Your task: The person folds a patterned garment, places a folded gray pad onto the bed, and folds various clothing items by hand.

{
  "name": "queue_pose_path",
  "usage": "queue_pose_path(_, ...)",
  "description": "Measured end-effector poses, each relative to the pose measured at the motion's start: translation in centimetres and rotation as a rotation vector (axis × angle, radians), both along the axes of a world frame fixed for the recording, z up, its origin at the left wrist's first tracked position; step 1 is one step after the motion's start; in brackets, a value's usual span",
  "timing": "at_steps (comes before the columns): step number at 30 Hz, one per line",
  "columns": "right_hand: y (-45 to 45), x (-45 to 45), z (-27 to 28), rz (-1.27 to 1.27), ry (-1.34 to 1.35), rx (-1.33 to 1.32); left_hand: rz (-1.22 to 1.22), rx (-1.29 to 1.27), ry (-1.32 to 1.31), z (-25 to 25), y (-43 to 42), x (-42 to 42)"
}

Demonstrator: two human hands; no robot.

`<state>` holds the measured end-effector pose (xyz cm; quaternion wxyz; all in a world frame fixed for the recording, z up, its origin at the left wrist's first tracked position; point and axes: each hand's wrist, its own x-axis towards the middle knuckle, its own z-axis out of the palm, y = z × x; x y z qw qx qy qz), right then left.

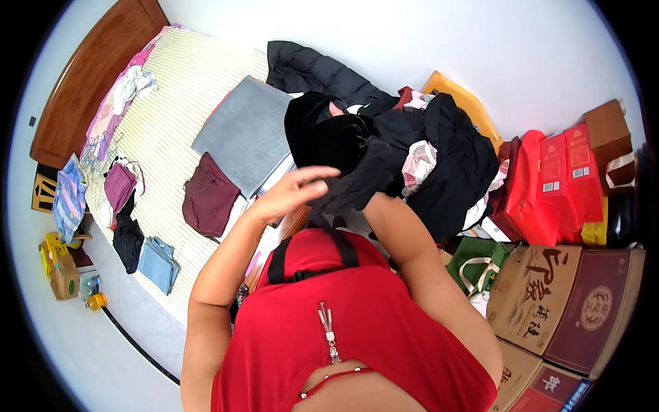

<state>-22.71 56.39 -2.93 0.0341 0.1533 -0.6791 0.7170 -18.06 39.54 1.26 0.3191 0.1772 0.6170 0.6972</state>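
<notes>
handling black cloth (pixel 367 175) at one o'clock, seemingly; left hand (pixel 292 193) unclenched near it, right hand hidden (grip, can't tell); a left-hand pinch seems called for.

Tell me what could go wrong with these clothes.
The right hand is hidden by the black cloth, which lies against the pile; pulling could drag other clothes along. The left hand, near the grey-topped stack, might knock it askew.
</notes>
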Motion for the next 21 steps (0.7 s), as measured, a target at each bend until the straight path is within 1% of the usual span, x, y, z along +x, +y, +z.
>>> queue_pose_path(1, 0.0, -0.1, 0.0, 0.006, 0.02, 0.021, 0.146, -0.091, 0.017, -0.9, -0.8, -0.7)
queue_pose_path(3, 0.1, -0.3, 0.1, 0.025, 0.063, 0.079, 0.489, 0.026, -0.05, -2.3, -1.9, -1.8)
queue_pose_path(4, 0.3, -0.3, 0.1, 0.043, 0.084, 0.119, 0.628, -0.006, -0.07, -2.4, -2.1, -2.1)
queue_pose_path(7, 1.5, 0.2, -0.6, 0.072, 0.14, 0.274, 0.702, -0.016, 0.143, -2.0, -2.1, -1.8)
queue_pose_path(9, 2.5, 1.1, -1.7, 0.082, 0.202, 0.419, 0.625, 0.136, 0.178, -1.7, -1.5, -1.5)
queue_pose_path(11, 3.6, 1.8, -2.6, 0.097, 0.255, 0.529, 0.455, 0.076, 0.191, -2.2, -1.9, -1.3)
queue_pose_path(14, 5.4, 3.1, -3.5, 0.13, 0.288, 0.643, 0.24, 0.003, -0.023, -3.0, -1.1, -0.3)
queue_pose_path(17, 6.7, 3.9, -3.8, 0.158, 0.298, 0.705, 0.032, -0.198, 0.03, -1.8, -0.2, 0.9)
queue_pose_path(18, 6.9, 4.0, -3.7, 0.163, 0.299, 0.715, -0.103, -0.229, 0.047, -1.2, 0.0, 0.6)
queue_pose_path(20, 7.1, 4.2, -3.7, 0.167, 0.297, 0.729, -0.173, -0.234, 0.139, -2.4, 0.0, 0.3)
queue_pose_path(21, 7.1, 4.2, -3.6, 0.172, 0.296, 0.732, -0.207, -0.237, 0.185, -2.1, 0.0, 0.2)
